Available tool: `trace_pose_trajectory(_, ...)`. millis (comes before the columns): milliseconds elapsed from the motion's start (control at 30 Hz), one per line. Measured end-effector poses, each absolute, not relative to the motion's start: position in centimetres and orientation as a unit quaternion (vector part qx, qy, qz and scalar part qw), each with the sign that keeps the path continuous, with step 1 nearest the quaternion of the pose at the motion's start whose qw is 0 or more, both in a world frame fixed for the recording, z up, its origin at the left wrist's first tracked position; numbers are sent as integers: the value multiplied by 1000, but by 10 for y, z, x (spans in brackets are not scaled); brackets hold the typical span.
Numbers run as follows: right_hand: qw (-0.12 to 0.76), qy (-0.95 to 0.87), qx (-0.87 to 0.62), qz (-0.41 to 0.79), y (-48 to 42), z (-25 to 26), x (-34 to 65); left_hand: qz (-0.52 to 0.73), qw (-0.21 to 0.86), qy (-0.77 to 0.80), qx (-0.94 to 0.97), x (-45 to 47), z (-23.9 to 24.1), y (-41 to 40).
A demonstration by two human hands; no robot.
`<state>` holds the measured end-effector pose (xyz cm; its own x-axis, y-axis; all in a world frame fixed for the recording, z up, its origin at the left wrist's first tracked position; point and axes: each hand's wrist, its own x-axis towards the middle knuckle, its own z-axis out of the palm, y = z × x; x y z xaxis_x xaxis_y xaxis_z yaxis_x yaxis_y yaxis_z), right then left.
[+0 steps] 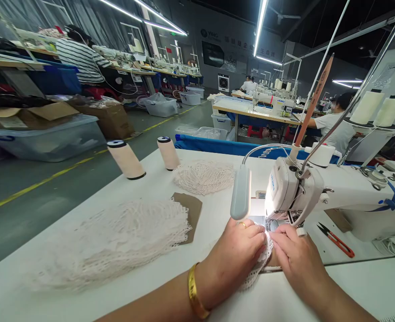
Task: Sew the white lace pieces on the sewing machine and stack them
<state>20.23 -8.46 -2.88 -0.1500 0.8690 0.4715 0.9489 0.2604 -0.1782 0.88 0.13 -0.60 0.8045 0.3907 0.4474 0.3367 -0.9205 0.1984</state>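
Off-white lace strip (253,276), w/ small holes all over & a scalloped edge, is at the sewing machine (293,188): top end right by the needle area, rest bending down on the near side. Brown piece (275,260) shows next to it, partly covered; can't tell what it's made of. L hand (239,252) comes in from lower left of the machine, back of hand up, knuckles bent, fingers gripping the lace's L side; thumb hidden. Gold bangle (193,290) on that wrist. R hand (296,252) comes from lower right, angled in, thumb & index pinching the lace's R edge close to the needle area. Fingertips of both hands nearly meet. Lamp (240,192) just L of machine head; lace pile (116,243) farther L on the desk (214,214); red-handled snips (338,241) under machine's arm, R of the R hand.
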Motion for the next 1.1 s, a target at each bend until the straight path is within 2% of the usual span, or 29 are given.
trace_pose_trajectory(367, 251, -745, -608, -111, -80, -32, 205, 274, 15, 197, 941, 14, -12, 1)
trace_pose_trajectory(667, 238, -737, -623, -111, -79, -32, 205, 266, 22, 202, 942, 15, -10, 1)
trace_pose_trajectory(867, 226, -740, -624, -110, -81, -30, 204, 258, 55, 204, 943, 15, -5, 6)
trace_pose_trajectory(1100, 252, -781, -565, -88, -88, -25, 205, 211, 151, 222, 940, -3, 13, -17)
